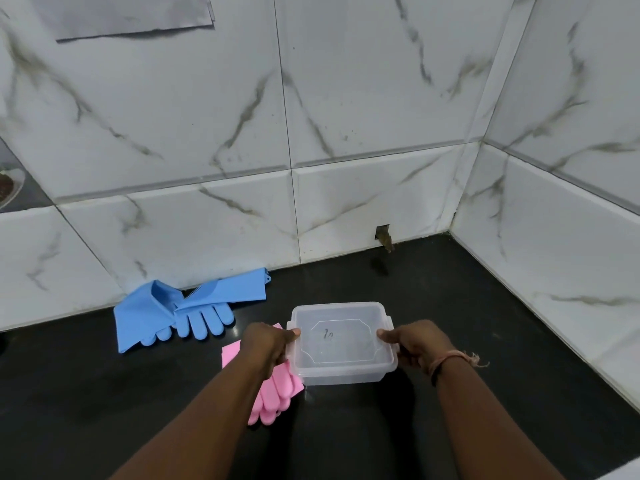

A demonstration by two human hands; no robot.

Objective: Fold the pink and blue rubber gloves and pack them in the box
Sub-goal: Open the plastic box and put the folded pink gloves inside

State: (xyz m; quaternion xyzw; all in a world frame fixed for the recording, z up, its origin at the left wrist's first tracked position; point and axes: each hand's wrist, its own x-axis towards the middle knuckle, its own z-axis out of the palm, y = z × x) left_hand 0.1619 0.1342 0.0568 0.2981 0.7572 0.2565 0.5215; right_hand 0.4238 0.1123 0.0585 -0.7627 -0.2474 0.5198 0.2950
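Left grip (pixel 268 344) and right grip (pixel 414 346): each hand clasps one short end of the box (pixel 343 344), thumb pressed on the lid's rim, the other fingers curled out of sight round the side. Box: clear plastic, lid on, held level over the black desk (pixel 450 306); whether its base touches the desk cannot be told. A small dark mark shows on the lid, illegible. Pink gloves (pixel 273 396): lying on the desk just left of the box, largely hidden beneath the left hand and forearm, fingers pointing toward the viewer. Blue gloves (pixel 173 311): loosely overlapped, unfolded, against the marble-tiled wall (pixel 346 116), well apart from the box.
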